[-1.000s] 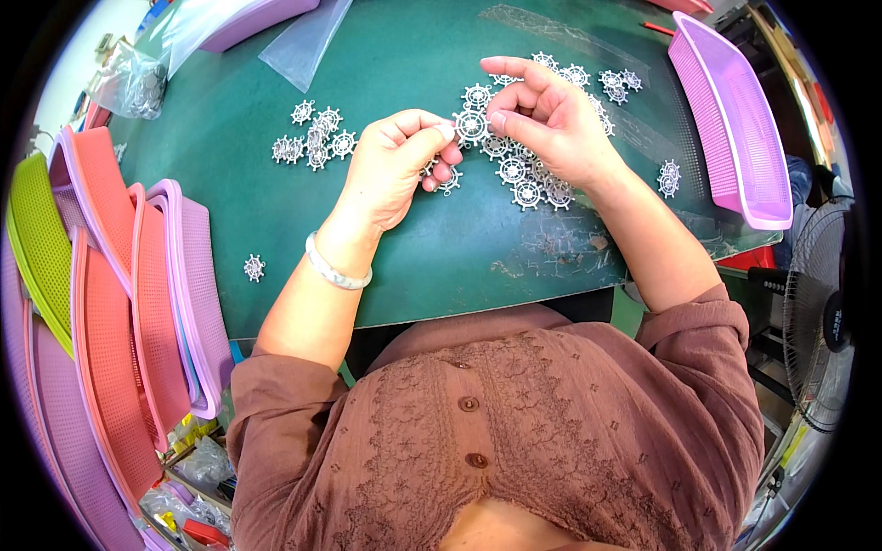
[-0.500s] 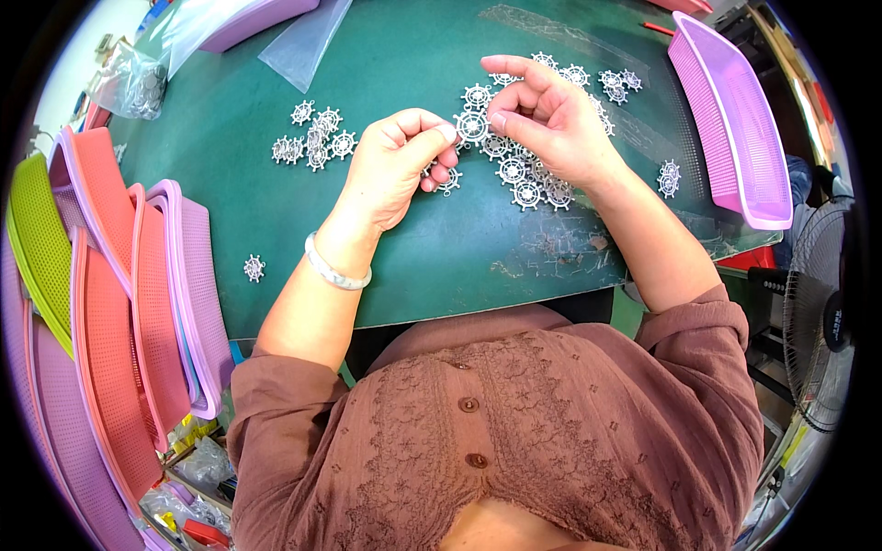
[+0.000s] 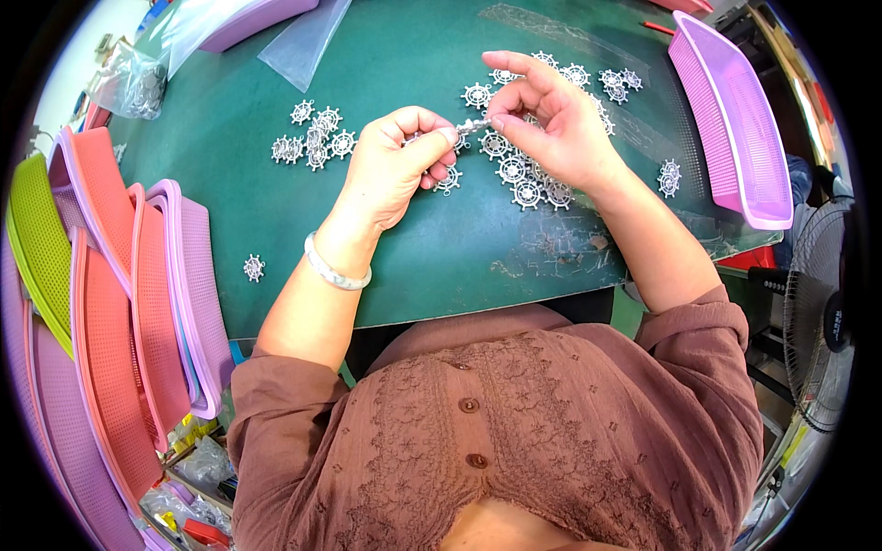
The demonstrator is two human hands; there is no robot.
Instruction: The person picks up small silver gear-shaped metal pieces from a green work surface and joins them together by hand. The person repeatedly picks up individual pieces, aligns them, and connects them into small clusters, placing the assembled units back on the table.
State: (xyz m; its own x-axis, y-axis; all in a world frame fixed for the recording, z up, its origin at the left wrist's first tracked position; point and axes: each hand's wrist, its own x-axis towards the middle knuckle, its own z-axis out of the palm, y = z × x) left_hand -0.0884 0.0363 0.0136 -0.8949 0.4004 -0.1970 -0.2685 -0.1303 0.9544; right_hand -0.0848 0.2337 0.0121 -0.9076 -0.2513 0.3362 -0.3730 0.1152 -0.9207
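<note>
Both my hands meet over a green table (image 3: 276, 230) and pinch one small silver wheel-shaped charm (image 3: 473, 125) between them. My left hand (image 3: 395, 170) grips it with thumb and curled fingers; a pale bangle sits on that wrist. My right hand (image 3: 556, 124) holds the charm's other side with thumb and forefinger, edge-on. Under and behind my right hand lies a loose pile of the same silver wheel charms (image 3: 519, 170). A second, smaller cluster of charms (image 3: 312, 142) lies to the left of my left hand.
A lilac tray (image 3: 735, 119) stands at the right of the table. Stacked coral, lilac and green trays (image 3: 138, 294) lean at the left. Single charms lie at the left (image 3: 254, 267) and right (image 3: 669, 176). Clear plastic bags (image 3: 303, 41) lie at the back. A fan (image 3: 827, 312) stands right.
The charm between my fingers has turned from lying flat to edge-on, and both hands have shifted slightly; the rest of the table is as before.
</note>
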